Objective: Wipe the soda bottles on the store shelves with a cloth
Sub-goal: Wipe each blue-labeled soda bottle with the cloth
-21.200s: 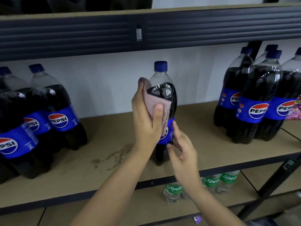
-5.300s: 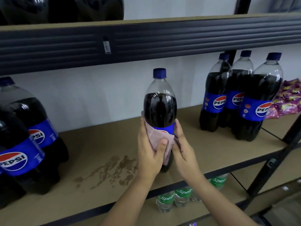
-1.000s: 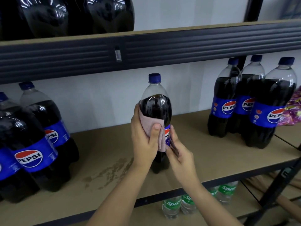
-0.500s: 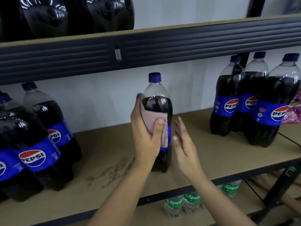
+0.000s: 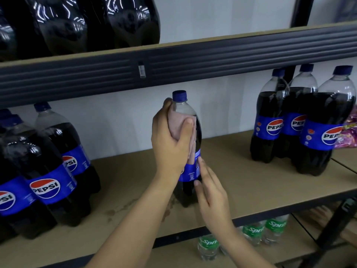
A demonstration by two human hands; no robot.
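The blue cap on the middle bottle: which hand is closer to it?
Left. The left hand presses the cloth on the bottle's neck just under the cap; the right hand touches the label far below.

The middle shelf (image 5: 251,182) is a tan board with a dark metal front edge. One Pepsi bottle (image 5: 190,171) stands upright near its middle. A group of Pepsi bottles (image 5: 48,171) stands at the left, another group (image 5: 301,128) at the right, with purple snack packets (image 5: 347,136) beside them. A dried stain (image 5: 119,209) marks the board. On the lower shelf (image 5: 173,256) stand green Sprite bottles (image 5: 251,235).
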